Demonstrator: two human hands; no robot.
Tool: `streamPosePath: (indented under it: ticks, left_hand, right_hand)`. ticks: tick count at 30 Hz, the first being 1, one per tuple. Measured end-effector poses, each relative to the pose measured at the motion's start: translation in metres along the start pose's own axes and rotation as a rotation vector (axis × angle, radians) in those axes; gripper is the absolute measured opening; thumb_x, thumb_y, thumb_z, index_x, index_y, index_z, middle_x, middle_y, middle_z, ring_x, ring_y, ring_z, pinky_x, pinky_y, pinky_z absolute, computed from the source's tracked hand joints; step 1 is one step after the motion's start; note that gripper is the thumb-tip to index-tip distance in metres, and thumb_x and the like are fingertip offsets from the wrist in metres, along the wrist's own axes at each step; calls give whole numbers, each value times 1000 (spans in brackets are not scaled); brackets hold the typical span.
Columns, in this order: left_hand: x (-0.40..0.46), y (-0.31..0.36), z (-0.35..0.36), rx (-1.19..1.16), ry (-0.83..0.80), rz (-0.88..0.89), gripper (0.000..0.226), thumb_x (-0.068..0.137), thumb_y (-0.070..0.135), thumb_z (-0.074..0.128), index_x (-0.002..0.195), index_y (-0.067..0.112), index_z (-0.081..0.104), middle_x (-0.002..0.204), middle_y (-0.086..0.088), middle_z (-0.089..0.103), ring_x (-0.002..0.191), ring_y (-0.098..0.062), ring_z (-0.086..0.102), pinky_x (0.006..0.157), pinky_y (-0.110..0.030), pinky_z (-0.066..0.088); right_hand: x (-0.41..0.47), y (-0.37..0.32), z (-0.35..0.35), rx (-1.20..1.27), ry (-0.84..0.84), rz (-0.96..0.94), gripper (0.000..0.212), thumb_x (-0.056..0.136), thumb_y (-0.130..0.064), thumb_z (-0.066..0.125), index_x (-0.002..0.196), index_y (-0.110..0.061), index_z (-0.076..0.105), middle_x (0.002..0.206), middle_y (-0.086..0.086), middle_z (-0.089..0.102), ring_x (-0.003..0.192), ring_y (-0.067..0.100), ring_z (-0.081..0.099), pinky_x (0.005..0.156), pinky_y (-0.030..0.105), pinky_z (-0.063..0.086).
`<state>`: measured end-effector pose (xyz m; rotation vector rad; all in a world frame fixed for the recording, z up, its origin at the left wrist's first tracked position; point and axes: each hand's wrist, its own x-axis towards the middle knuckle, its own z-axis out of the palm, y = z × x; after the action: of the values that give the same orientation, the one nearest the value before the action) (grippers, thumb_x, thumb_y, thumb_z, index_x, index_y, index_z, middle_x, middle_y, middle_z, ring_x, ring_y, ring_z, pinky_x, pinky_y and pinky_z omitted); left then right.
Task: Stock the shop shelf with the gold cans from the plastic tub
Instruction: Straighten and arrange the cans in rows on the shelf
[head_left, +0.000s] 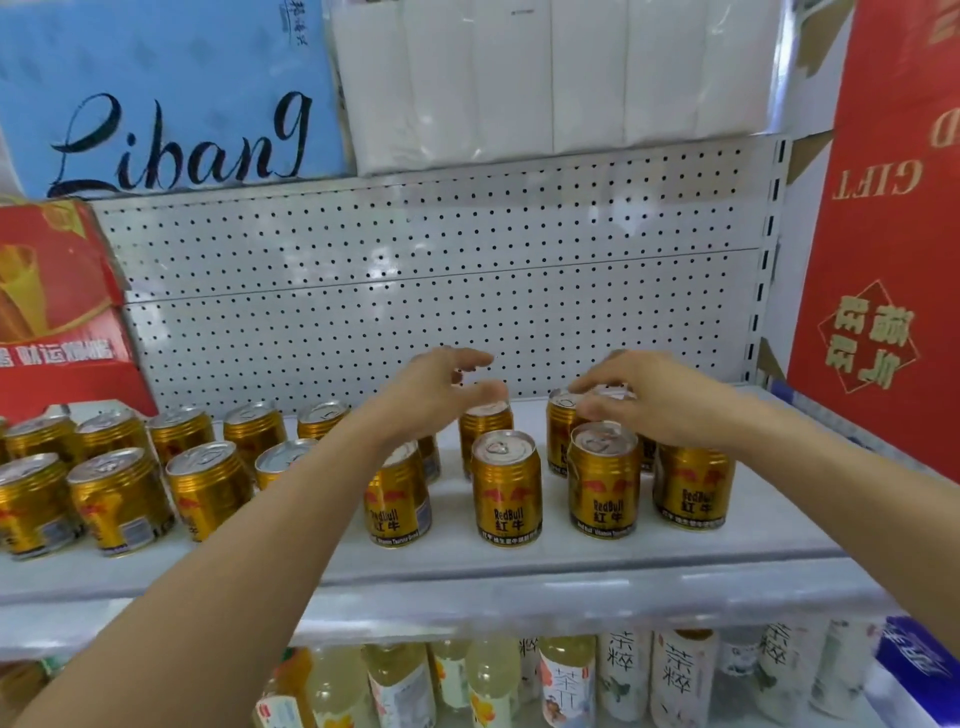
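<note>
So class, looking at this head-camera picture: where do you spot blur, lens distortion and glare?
Head view: both hands, left hand and right hand, are motion-blurred; the wide lens bends the shelf edge and tilts the outer gold cans; soft glare sits on the can tops.

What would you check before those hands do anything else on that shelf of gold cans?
1. Left hand clear of its back-row can: cannot tell; fingers spread over the top.
2. Right hand grip: cannot tell; it covers the back can, contact hidden.
3. Gold cans upright: ok, all visible ones stand.
4. Front labels facing out: ok on the right front can.
5. Room on the shelf: ok, a bare strip in front.
6. Plastic tub within reach: cannot tell, out of view.
</note>
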<state>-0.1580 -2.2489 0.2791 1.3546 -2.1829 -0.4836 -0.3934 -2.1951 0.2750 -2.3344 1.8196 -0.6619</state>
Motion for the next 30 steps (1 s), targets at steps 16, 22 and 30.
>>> streamPosePath:
  ticks: [16, 22, 30]
  left_hand:
    - [58, -13, 27, 268, -206, -68, 58, 88, 41, 65, 140, 20, 50, 143, -3, 50, 126, -25, 48, 103, -39, 40]
    - [53, -8, 26, 257, -222, -41, 55, 91, 41, 62, 140, 19, 50, 141, -4, 51, 125, -23, 49, 99, -36, 39]
    - [29, -52, -48, 222, -58, -119, 56, 89, 45, 63, 141, 29, 48, 148, 1, 45, 132, -21, 44, 105, -37, 36]
  right_hand:
    - [55, 8, 22, -152, -111, 66, 33, 92, -18, 60, 122, -29, 66, 134, -5, 57, 111, 19, 58, 91, 33, 50]
    - [55, 8, 23, -159, -114, 51, 30, 94, -20, 57, 122, -27, 66, 136, -7, 57, 112, 18, 58, 89, 29, 48]
    - [62, -16, 22, -37, -25, -36, 33, 93, -30, 59, 125, -27, 62, 135, -3, 56, 118, 13, 52, 91, 28, 42]
